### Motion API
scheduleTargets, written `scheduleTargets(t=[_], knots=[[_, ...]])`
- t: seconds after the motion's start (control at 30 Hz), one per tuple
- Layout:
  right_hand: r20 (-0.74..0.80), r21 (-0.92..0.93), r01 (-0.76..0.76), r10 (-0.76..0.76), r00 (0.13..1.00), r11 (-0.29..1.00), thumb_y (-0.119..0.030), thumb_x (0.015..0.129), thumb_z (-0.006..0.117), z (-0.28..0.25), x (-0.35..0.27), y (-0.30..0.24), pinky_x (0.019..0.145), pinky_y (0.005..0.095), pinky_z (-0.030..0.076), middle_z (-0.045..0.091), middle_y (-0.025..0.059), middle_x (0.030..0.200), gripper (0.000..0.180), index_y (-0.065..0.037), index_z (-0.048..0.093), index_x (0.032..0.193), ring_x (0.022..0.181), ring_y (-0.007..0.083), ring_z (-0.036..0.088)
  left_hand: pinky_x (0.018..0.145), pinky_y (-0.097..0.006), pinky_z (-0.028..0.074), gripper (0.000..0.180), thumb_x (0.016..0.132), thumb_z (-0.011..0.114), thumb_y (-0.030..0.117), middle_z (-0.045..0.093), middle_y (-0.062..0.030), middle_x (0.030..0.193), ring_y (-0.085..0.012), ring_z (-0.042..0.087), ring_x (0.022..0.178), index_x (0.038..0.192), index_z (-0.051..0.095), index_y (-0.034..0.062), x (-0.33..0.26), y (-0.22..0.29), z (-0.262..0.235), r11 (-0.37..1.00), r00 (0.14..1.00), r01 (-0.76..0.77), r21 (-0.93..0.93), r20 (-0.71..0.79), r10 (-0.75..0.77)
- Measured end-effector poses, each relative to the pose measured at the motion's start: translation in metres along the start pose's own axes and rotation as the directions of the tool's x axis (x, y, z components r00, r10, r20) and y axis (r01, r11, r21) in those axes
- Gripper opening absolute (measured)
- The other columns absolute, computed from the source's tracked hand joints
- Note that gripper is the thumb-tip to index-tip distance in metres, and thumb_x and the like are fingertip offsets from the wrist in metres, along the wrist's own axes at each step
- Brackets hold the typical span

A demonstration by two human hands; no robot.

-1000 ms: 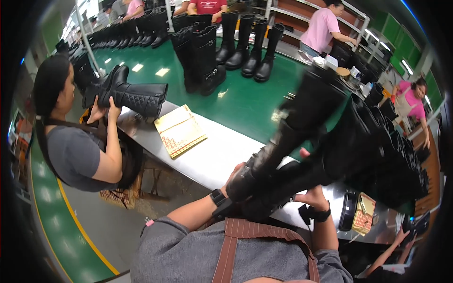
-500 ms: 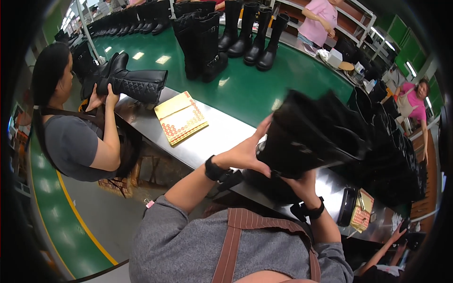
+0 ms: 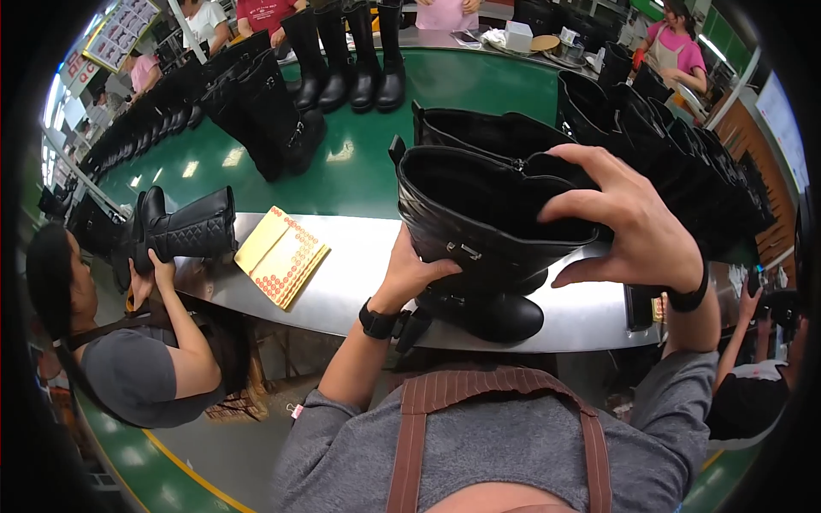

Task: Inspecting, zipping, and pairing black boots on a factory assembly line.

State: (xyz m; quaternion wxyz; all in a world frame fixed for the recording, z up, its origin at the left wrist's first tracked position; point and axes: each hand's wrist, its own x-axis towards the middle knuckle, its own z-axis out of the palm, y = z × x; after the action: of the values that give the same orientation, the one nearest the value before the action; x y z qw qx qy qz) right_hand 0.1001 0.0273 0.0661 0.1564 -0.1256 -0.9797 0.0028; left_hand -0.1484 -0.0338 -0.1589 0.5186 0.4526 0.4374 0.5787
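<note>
A pair of tall black boots stands upright in front of me on the steel worktop. The near boot (image 3: 513,267) has its open top toward me, with a small metal buckle on the shaft; its rounded toe points right. Just behind it is the far boot (image 3: 475,122), mostly hidden except for its rim. My left hand (image 3: 404,278) is wrapped round the left side of the near boot's shaft, thumb in front. My right hand (image 3: 637,218) is spread at the right side of the opening, fingers curving over the rim near a zip and thumb apart.
A yellow pad with red marks (image 3: 282,256) lies on the steel worktop (image 3: 351,295). On the green belt (image 3: 462,75) stand several black boots (image 3: 342,68). More boots (image 3: 676,137) crowd the right. At left a co-worker (image 3: 141,363) holds a quilted boot (image 3: 188,224).
The boots have gone from being held tilted in the air to standing upright on the worktop. My right hand has moved from beneath them up to the opening and spread its fingers.
</note>
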Motion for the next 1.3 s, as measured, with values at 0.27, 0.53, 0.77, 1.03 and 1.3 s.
scheduleTargets(t=[0.27,0.53,0.77,1.03,1.3], knots=[[0.321,0.227,-0.132,0.054,0.946,0.965,-0.033,0.071,0.082,-0.006,0.059,0.009,0.058,0.0376,0.046,0.057,0.0195,0.063,0.039,0.003,0.069,0.076,0.059,0.0302,0.058,0.103,-0.036,0.040,0.074,0.082,0.071,0.022,0.053,-0.0122,0.131,-0.0217,0.051,0.121,0.143,0.032,0.0020,0.015,-0.001,-0.035,0.982,0.983,-0.181,0.063,0.041,0.178],[0.115,0.089,-0.475,0.465,0.878,0.875,-0.040,0.077,0.078,-0.006,0.165,0.108,0.042,0.0267,0.049,0.060,0.0140,0.068,0.060,0.016,0.059,0.088,0.054,0.0169,0.062,0.084,-0.036,0.048,0.056,0.098,0.043,0.050,0.057,-0.0082,0.097,-0.0192,0.057,0.090,0.132,0.046,0.0056,0.050,-0.055,-0.112,0.876,0.886,-0.109,-0.469,-0.446,-0.128],[-0.226,-0.054,-0.662,0.637,0.737,0.747,-0.034,0.077,0.071,-0.009,0.257,0.194,0.050,0.0342,0.056,0.068,0.0156,0.072,0.042,0.008,0.067,0.081,0.057,0.0246,0.067,0.067,-0.027,0.047,0.034,0.097,0.049,0.029,0.055,-0.0011,0.076,-0.0117,0.054,0.070,0.114,0.056,0.0008,0.062,-0.070,-0.114,0.949,0.804,-0.204,-0.239,-0.594,0.024],[-0.223,-0.139,-0.761,0.729,0.647,0.633,-0.037,0.075,0.076,0.157,0.304,0.308,0.097,0.0477,0.047,0.058,0.0240,0.121,0.058,-0.010,0.057,0.124,0.112,0.0392,0.057,0.061,-0.022,0.044,0.022,0.094,0.056,0.021,0.056,-0.0010,0.073,-0.0087,0.053,0.065,0.104,0.062,0.0024,0.064,-0.072,-0.109,0.968,0.806,-0.146,-0.206,-0.593,-0.005],[-0.303,-0.341,-0.653,0.578,0.758,0.677,-0.047,0.072,0.075,0.170,0.310,0.342,0.101,0.0495,0.041,0.048,0.0266,0.132,0.079,-0.020,0.044,0.140,0.120,0.0446,0.048,0.063,-0.022,0.044,0.020,0.092,0.059,0.017,0.057,-0.0013,0.075,-0.0081,0.053,0.066,0.104,0.062,0.0016,0.066,-0.075,-0.107,0.983,0.831,-0.098,-0.156,-0.557,-0.005]])
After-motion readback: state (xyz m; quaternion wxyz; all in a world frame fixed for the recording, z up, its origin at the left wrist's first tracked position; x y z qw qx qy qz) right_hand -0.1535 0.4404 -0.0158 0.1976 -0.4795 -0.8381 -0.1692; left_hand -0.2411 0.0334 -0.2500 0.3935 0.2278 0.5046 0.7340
